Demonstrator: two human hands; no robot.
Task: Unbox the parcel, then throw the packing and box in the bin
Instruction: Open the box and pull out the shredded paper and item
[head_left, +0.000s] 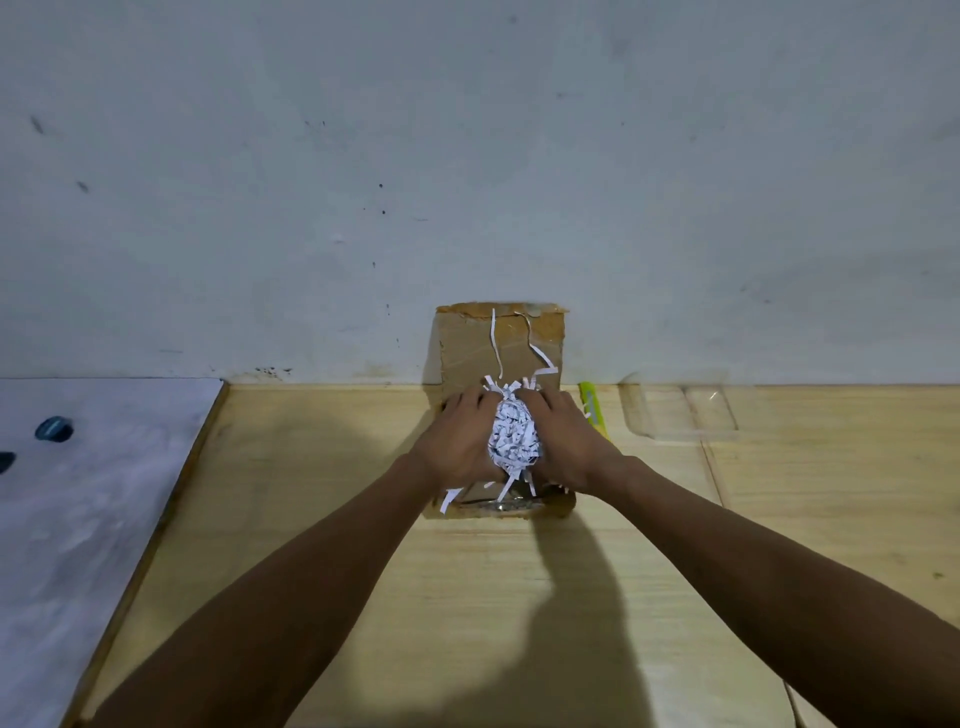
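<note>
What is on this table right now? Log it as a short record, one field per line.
surface: pale wooden table against a grey wall
box: brown cardboard box, flap up against the wall
packing: wad of white shredded paper, over the box
left hand: grips the wad's left side
right hand: grips the wad's right side
beside box: yellow-green utility knife; clear plastic tray
bin: not in view

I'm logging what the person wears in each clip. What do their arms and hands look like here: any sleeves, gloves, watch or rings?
Both forearms are bare as far as the frame shows; no sleeves in view. The left hand and right hand wear no gloves. No watch, bracelet or ring is visible on either.
</note>
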